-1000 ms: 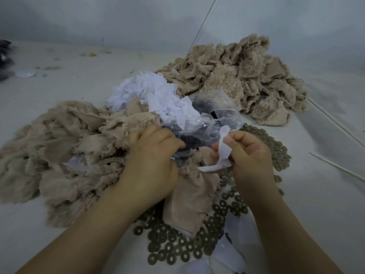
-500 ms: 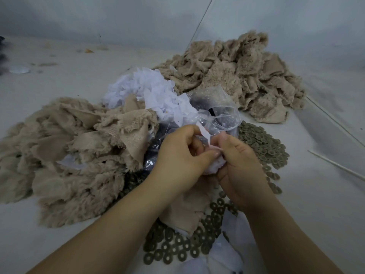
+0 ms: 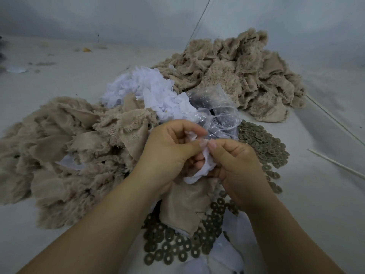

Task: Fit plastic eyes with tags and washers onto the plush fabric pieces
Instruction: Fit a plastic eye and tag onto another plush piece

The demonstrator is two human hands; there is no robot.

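Both hands meet mid-frame over the washers [image 3: 178, 248]: left hand [image 3: 169, 155] and right hand [image 3: 235, 165] pinch the same white tag [image 3: 203, 167], thumbs tip to tip, prob. working it onto an eye post, eye itself hidden. Tan plush piece [image 3: 185, 206] hangs below the fingers, kept close for fitting. Eye bag [image 3: 217, 113] just behind, within reach.

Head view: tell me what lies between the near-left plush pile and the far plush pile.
In the head view, between the near-left plush pile and the far plush pile lie a heap of white tags and a crumpled clear plastic bag.
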